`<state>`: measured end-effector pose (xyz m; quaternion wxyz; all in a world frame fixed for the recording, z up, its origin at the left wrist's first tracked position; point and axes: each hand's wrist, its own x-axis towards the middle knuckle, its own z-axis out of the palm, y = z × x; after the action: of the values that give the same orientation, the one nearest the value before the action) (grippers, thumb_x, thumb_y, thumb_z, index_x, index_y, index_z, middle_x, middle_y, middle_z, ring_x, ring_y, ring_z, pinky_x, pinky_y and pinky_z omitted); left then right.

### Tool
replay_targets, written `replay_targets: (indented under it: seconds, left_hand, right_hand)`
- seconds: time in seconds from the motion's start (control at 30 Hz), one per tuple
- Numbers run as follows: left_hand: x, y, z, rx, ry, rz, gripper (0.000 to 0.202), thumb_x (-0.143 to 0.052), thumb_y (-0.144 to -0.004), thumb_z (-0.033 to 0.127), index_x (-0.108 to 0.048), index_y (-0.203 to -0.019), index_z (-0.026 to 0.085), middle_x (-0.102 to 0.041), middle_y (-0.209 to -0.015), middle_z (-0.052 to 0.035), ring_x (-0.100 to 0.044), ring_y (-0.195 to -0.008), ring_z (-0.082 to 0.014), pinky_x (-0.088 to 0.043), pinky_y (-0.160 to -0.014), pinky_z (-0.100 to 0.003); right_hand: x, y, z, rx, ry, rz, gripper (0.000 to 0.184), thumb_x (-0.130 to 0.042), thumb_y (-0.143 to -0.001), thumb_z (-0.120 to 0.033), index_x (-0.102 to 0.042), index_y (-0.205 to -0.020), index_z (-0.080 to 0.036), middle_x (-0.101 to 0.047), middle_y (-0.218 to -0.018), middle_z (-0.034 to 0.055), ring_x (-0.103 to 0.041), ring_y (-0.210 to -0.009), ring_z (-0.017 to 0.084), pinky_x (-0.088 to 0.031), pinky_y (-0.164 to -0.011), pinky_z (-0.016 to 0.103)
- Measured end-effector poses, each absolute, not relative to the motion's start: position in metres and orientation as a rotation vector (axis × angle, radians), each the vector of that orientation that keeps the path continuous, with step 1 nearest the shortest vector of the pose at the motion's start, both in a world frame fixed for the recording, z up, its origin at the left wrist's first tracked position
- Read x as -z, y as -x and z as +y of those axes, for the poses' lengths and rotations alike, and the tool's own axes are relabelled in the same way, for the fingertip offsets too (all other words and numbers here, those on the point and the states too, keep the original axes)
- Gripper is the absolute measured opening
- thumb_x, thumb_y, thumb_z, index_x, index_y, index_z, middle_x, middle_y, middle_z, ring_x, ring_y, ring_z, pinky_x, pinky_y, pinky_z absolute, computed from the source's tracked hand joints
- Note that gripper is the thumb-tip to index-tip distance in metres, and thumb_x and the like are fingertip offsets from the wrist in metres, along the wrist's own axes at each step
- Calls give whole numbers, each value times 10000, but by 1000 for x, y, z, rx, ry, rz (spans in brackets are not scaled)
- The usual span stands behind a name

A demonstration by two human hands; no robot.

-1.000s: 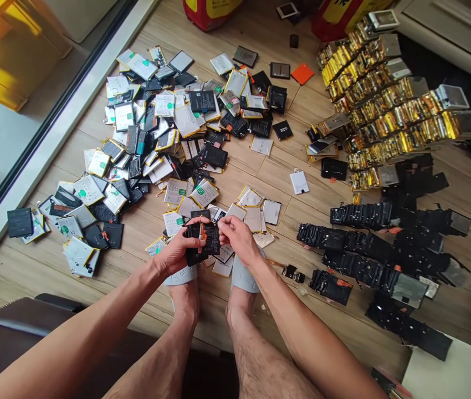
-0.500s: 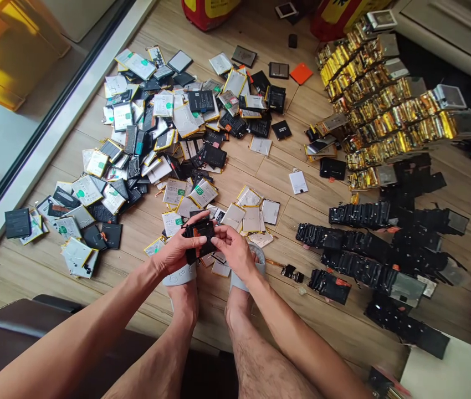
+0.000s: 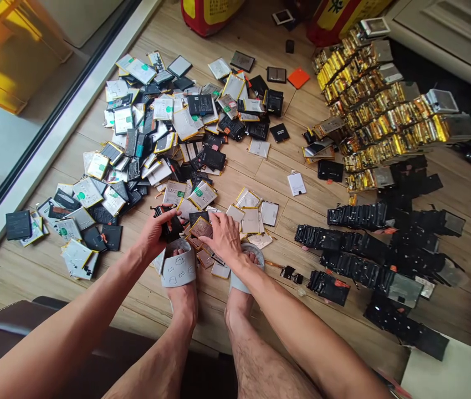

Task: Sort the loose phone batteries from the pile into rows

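Note:
My left hand (image 3: 155,234) is closed around a small stack of black phone batteries (image 3: 169,226), held low just above my left grey slipper (image 3: 178,267). My right hand (image 3: 224,237) reaches down to the floor in front of my right slipper (image 3: 247,260); its fingers pinch the edge of a brownish flat battery (image 3: 200,227) lying among a few pale ones. A large loose heap of white, grey and black batteries (image 3: 164,127) spreads over the wooden floor beyond both hands.
Rows of gold-edged batteries (image 3: 385,105) and rows of black ones (image 3: 368,244) stand sorted at the right. A sliding glass door track (image 3: 48,138) runs along the left. Red-and-yellow containers (image 3: 206,11) stand at the back. A dark seat edge (image 3: 11,327) is below me.
Both hands held the black stack together before; now the left hand has carried it left and down, and the right hand has dropped to a battery on the floor.

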<state>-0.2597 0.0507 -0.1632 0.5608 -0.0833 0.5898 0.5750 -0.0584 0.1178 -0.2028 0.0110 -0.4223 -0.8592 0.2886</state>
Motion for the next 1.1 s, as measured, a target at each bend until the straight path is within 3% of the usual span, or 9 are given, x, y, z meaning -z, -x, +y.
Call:
replay_targets:
  seconds: [0.17,0.33,0.43,0.53,0.63,0.8,0.93,1.03,1.1]
  left_hand:
    - [168,258,46,-1168,103,1525,511,-867,-588,149,-602,-1021,208,-712,-816,-18,-709,-662,-197,-581,-582,-296]
    - [174,244,42,-1029,-100,1657,516,-846,-615,240,-642,-1088,210,-664,-734,11,-652,-644,-165,-515,-580,-256]
    - [174,241,43,-961,-200,1758,518,-822,-665,331,-655,-1141,214,-633,-684,27,-587,-586,-149,-452,-533,-246]
    - [168,245,44,-823,-402,1766,327,-796,-713,416,-681,-921,192,-559,-573,39,-490,-506,-124,-359,-477,-235]
    - [158,249,47,-698,-556,1650,327,-777,-751,489,-656,-747,185,-522,-530,33,-454,-478,-115,-327,-452,-236]
    - [154,245,52,-817,-259,1539,313,-835,-705,400,-603,-682,190,-492,-501,43,-422,-399,-101,-291,-383,-219]
    - [165,251,50,-1055,67,1540,275,-849,-652,236,-580,-646,178,-549,-530,19,-498,-425,-119,-411,-419,-237]
    - [170,259,46,-1157,154,1491,263,-849,-677,242,-595,-680,171,-624,-602,-7,-567,-487,-142,-493,-489,-268]
    - [168,261,46,-1229,188,1399,263,-862,-688,250,-614,-713,167,-648,-633,-11,-603,-526,-156,-511,-513,-275]
  right_hand:
    - [200,93,121,-771,1497,-2709,826,-813,-820,-555,-479,-1435,-116,-620,-1258,223,-559,-1144,367,-395,-1024,536]
    - [196,97,124,-887,1467,-2690,442,-834,-822,-356,-592,-1148,-181,-663,-1173,154,-593,-1119,331,-404,-1016,511]
    - [196,84,118,-1215,1291,-2520,265,-728,-871,-190,-611,-1106,-226,-713,-1087,60,-642,-1056,258,-418,-1037,461]
    - [199,69,115,-1653,1250,-2129,247,-653,-879,-133,-661,-1096,-251,-748,-1067,5,-687,-990,197,-500,-940,353]
    - [200,57,121,-1896,1240,-1839,258,-678,-868,-182,-696,-1121,-233,-762,-1099,8,-703,-989,183,-529,-910,320]
    - [187,49,137,-1724,1313,-2037,247,-791,-799,-262,-698,-1021,-205,-743,-1027,27,-678,-939,196,-523,-876,339]
    - [174,40,145,-1833,1161,-2116,152,-771,-813,-289,-645,-822,-206,-684,-812,-21,-637,-758,158,-519,-755,294]
    - [175,28,148,-1907,1229,-1936,151,-724,-853,-331,-668,-913,-204,-710,-843,-13,-666,-769,161,-547,-766,297]
    - [179,24,148,-1732,1386,-1956,154,-695,-870,-292,-698,-999,-208,-747,-966,27,-698,-894,192,-558,-878,350]
